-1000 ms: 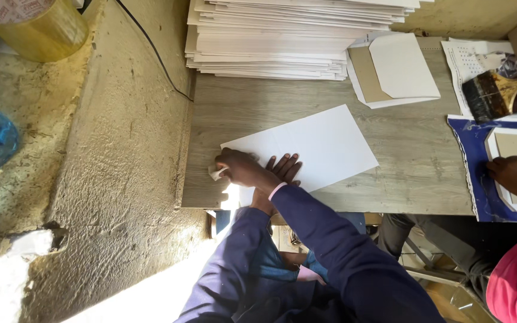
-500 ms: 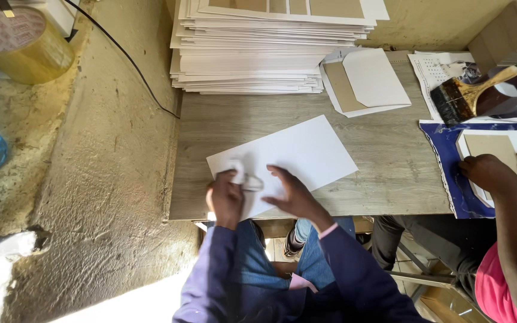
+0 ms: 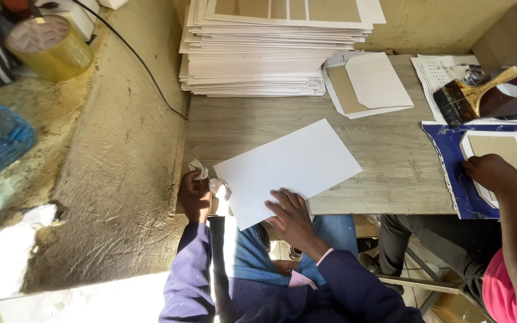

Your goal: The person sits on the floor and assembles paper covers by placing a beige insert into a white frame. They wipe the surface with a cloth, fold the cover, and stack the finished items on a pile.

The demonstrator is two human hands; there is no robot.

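Left hand (image 3: 194, 194): closed around a small white cloth wad (image 3: 198, 170), at the white sheet's left edge.
Right hand (image 3: 291, 215): fingers spread flat, pressing the white sheet's near edge.
White sheet (image 3: 294, 167): flat on the wooden table (image 3: 390, 155), near corner overhanging; likely light, fairly stiff, smooth; best held at edges.

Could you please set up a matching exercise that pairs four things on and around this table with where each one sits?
Things:
1. white sheet
2. small white cloth
3. stack of boards
4. brush

Places:
A. far side of the table, piled high
B. held in the left hand at the table's left edge
C. pressed flat under the right hand at the near edge
D. at the right, beyond the blue sheet

Pairs: 1-C, 2-B, 3-A, 4-D
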